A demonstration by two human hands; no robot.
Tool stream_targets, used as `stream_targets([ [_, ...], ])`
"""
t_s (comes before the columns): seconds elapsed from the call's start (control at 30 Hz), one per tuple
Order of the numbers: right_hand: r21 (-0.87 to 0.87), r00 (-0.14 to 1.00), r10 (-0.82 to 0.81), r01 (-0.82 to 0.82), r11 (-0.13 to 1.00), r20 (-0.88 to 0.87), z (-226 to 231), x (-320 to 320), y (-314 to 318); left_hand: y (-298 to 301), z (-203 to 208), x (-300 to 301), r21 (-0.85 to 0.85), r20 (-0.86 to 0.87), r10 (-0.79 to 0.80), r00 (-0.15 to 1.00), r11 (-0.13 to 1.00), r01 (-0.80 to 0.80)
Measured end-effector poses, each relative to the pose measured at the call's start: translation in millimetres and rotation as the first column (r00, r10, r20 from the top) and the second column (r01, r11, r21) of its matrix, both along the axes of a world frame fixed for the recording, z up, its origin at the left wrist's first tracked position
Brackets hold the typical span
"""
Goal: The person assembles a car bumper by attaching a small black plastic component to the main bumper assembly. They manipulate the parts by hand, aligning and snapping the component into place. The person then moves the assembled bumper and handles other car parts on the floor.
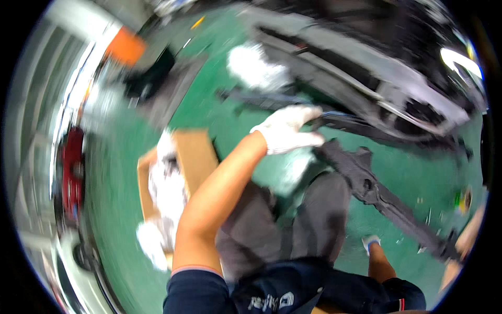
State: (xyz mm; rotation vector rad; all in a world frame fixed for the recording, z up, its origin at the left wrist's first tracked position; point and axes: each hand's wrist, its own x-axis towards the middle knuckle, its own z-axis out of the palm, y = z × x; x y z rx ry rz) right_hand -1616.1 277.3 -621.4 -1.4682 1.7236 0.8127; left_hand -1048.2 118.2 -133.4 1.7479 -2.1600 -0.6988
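Observation:
My left hand, in a white glove, reaches forward over the floor. Its thumb and fingers are spread, and nothing shows between them. Just beyond the fingertips is the near end of a long, dark grey moulded car part, which slants down to the right. At that part's far end, another person's hand comes in from the right edge, touching it or close to it. My right hand, also gloved in white, hangs low beside my leg, apart from the part. It looks small and blurred, so its fingers cannot be made out.
A large grey car bumper lies ahead to the right, with a long black strip along its near side. Clear plastic wrapping sits by it. An open cardboard box with white wrapping stands left. Tape lies at right.

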Motion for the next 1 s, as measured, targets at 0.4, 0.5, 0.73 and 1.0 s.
stream_targets([
  [0.4, -0.929, 0.681, 0.636, -0.207, -0.307, -0.362, 476, 341, -530, 626, -276, -96, 0.316, -0.363, 0.639, -0.679, -0.601, -0.734],
  [0.5, -0.860, 0.750, 0.433, -0.492, -0.139, -0.499, 452, 348, -552, 615, -316, -177, 0.574, -0.345, 0.300, -0.889, -0.683, -0.453],
  [0.73, -0.864, 0.775, 0.406, -0.496, -0.086, -0.485, 402, 361, -558, 681, -406, -313, 0.785, -0.147, 0.729, -0.668, -0.325, -0.528],
  [1.0, -0.820, 0.788, 0.332, -0.569, 0.069, -0.519, 449, 365, -556, 603, -396, -313, 0.697, 0.162, 0.697, -0.699, -0.582, -0.419],
])
